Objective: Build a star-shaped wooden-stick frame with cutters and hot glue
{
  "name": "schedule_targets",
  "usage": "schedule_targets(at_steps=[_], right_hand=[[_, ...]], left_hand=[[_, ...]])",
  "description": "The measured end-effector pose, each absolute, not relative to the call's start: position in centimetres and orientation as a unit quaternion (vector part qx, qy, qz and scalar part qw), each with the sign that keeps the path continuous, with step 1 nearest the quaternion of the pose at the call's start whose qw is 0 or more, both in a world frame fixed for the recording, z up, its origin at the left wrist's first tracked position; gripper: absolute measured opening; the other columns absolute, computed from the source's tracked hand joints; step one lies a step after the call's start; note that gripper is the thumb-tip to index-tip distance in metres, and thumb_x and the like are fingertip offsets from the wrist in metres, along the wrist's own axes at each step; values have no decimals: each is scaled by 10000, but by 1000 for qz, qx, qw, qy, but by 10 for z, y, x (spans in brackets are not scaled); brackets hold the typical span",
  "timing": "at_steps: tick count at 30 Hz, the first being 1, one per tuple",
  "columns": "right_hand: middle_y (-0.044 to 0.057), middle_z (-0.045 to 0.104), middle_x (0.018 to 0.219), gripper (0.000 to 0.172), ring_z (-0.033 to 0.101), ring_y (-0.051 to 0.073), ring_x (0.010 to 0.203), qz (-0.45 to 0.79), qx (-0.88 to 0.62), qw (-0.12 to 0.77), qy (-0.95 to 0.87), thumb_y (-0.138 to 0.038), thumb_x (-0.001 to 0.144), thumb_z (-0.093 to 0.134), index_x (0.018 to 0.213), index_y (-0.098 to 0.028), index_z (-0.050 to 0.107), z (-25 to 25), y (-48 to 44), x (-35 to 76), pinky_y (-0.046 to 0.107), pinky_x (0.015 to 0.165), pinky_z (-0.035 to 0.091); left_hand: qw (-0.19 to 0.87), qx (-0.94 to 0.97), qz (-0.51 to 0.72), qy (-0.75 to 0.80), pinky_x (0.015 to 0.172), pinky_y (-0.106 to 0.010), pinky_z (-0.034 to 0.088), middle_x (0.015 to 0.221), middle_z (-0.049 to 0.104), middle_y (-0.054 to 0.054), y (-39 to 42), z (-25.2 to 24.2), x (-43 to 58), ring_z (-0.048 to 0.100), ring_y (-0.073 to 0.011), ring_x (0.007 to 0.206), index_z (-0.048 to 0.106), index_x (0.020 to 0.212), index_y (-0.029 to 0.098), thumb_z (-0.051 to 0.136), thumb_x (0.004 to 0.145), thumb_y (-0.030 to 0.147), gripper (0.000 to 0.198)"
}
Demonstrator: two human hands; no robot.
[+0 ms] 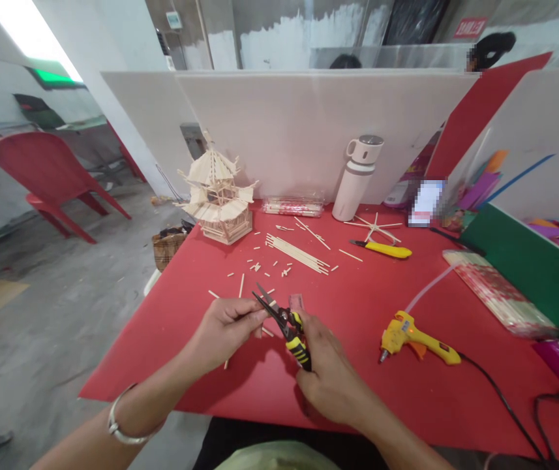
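Observation:
My right hand (325, 369) is wrapped round the black and yellow handles of a pair of scissors (299, 351), whose blades stand apart and point up and left. My left hand (230, 329) pinches a thin wooden stick (272, 304) close to the blades. Its fingertips are right beside them. Short cut pieces (256, 267) lie scattered on the red table beyond my hands. A bundle of long sticks (296, 253) rests behind those pieces. At the back left stands a pagoda model (218, 196) built of sticks.
A yellow glue gun (406, 336) with a cord lies right of my hands. Behind are a yellow-handled cutter (387, 250), a stick star (374, 228), a white flask (355, 183) and packed sticks (293, 205). A white partition (279, 130) borders the table's back; a red chair (49, 163) stands left.

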State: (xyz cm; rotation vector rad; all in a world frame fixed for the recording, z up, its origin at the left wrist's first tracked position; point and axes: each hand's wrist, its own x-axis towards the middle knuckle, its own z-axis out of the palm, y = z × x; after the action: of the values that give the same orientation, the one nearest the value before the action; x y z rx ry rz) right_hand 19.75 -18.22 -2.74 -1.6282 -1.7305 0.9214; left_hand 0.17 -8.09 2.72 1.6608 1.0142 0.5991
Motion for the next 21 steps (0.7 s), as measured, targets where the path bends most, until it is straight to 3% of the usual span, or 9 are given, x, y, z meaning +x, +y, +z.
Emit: schedule_targets(at_steps=[3,6,9,12,17,21], right_hand=[[152,569,1319,831,520,306,1248,344,-627,287,-637,-82,702,493,1518,-167,361,-28,-181,197,521,1104,390],[154,535,1388,937,477,309,1321,348,-632,284,-631,-83,682,498,1584,-179,267,-29,-180,196,532,1150,345],[177,506,1436,916,441,320,1373,366,-622,282,-632,-92,682,500,1572,-145,289,-27,-181,194,531,1172,324],[179,560,1351,812,509,335,1287,373,-634,281,-617,-109,695,508,1498,-133,393,-24,-183,192,533,1120,380],[183,592,1298,786,534,341,1250,365,-647,280,-608,-102,685,517,1466,-120,434,-23,-183,193,524,1095,398],[181,555,1374,844,494,328,1311,370,-642,275,-613,-108,699,515,1530,-128,366,-25,-183,194,514,1138,366]], left_hand=[[501,683,272,456,488,-211,309,479,443,47,-82,21,5,369,-78,457,638,629,162,632,848,425,343],[476,686,297,463,554,-211,372,573,568,11,-82,18,7,486,-105,553,676,674,160,630,849,402,302],[503,688,260,455,491,-212,308,498,470,34,-80,19,6,387,-83,470,603,600,167,619,861,438,377],[526,672,228,468,451,-216,255,455,383,59,-80,19,5,291,-69,418,562,588,175,607,869,479,416],[477,674,296,481,587,-226,415,674,631,-13,-82,16,9,516,-126,615,702,756,159,703,787,419,262],[463,690,302,466,534,-218,352,540,458,28,-83,18,8,405,-102,552,636,631,161,670,813,406,307]])
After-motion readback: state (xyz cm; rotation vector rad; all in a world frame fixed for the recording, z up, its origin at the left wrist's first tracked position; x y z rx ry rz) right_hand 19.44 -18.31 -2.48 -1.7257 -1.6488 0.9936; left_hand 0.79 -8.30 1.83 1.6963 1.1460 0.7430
